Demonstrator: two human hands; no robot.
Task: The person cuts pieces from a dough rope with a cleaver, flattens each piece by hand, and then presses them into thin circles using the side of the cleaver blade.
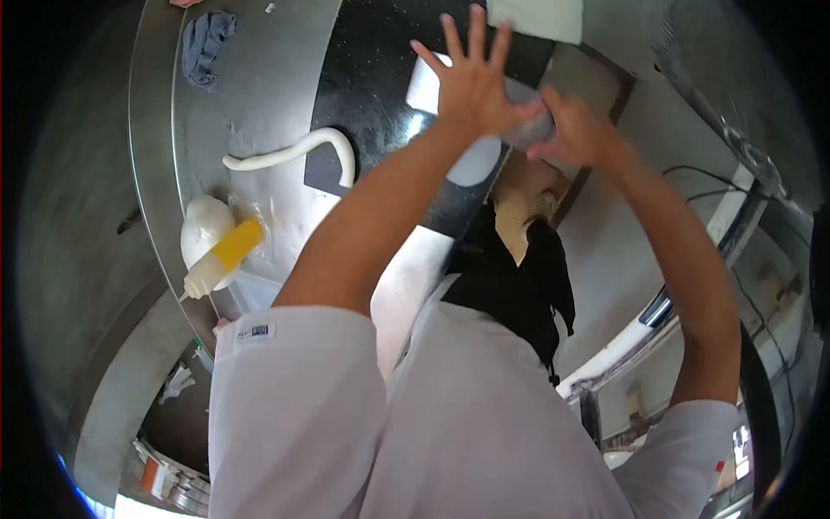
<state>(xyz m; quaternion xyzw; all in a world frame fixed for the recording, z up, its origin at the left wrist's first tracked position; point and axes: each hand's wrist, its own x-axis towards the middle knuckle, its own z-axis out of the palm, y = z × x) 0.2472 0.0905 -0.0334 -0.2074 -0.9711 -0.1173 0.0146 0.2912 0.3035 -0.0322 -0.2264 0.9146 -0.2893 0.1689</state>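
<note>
My left hand (474, 91) is stretched over the black counter top (372, 95) with its fingers spread wide, holding nothing. Just to its right, my right hand (575, 134) has its thumb and fingers around a blurred grey rounded object (529, 125) at the counter's edge; what it is cannot be made out. My left thumb comes close to or touches that object. A long white rope-like piece (290, 154), perhaps dough, lies curved at the left, its right end on the black surface. A pale oval shape (477, 163) shows below my left hand.
On the metal surface (259, 82) are a crumpled blue-grey cloth (204, 50), a white rounded mass (204, 227) under plastic and a squeeze bottle (223, 258) with yellow contents. A pale flat item (540, 17) lies at the top. Cables (709, 192) run at the right.
</note>
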